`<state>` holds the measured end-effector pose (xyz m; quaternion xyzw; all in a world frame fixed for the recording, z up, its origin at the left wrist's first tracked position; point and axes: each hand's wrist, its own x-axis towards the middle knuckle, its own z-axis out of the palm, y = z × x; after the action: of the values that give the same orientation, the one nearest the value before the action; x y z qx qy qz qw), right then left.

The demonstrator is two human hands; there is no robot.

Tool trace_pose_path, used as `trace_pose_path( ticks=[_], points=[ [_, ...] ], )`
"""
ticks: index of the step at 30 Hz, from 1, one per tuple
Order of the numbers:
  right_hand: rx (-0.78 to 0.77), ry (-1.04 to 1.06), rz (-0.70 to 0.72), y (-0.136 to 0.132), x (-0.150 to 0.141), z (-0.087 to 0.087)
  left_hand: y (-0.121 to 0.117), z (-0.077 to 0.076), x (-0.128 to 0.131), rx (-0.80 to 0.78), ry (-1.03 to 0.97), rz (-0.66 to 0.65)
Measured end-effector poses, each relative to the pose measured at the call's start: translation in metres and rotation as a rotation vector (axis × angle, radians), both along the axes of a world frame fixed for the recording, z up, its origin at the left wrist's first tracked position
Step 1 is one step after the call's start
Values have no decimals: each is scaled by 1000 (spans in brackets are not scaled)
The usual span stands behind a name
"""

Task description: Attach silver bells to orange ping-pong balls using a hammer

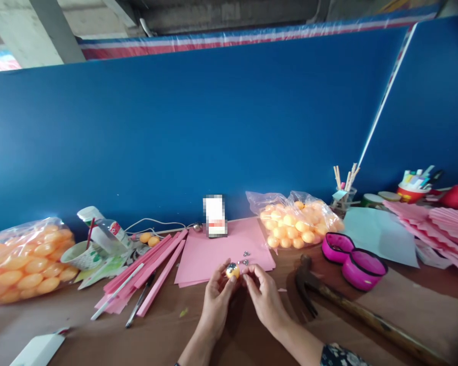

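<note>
In the head view, my left hand (218, 295) is closed around a small orange ball (234, 274) whose upper side carries shiny silver pieces. My right hand (265, 295) is just to its right, thumb and forefinger pinched close to the ball. Whatever is in that pinch is too small to make out. Beyond the right fingertips, a few small silver pieces (246, 253) lie on a stack of pink paper (213, 256). Both hands are at the near edge of this stack.
A bag of orange balls (290, 226) stands behind on the right, another bag (30, 262) at far left. Pink strips (148, 269) and a pen (140, 300) lie left. A hammer (351, 305) and magenta ring-shaped pouches (362, 267) lie right. A phone-like object (215, 216) leans behind the paper.
</note>
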<state>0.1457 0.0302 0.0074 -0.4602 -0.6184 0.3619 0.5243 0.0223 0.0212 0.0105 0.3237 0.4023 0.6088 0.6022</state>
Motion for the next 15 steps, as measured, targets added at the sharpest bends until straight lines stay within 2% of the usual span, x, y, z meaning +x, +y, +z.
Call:
trace_pose_path(
  ticks=[6, 15],
  points=[
    [37, -9, 48, -1, 1, -2, -1, -5, -1, 44, 25, -7],
    [36, -23, 11, 3, 6, -1, -1, -8, -2, 66, 55, 7]
  ],
)
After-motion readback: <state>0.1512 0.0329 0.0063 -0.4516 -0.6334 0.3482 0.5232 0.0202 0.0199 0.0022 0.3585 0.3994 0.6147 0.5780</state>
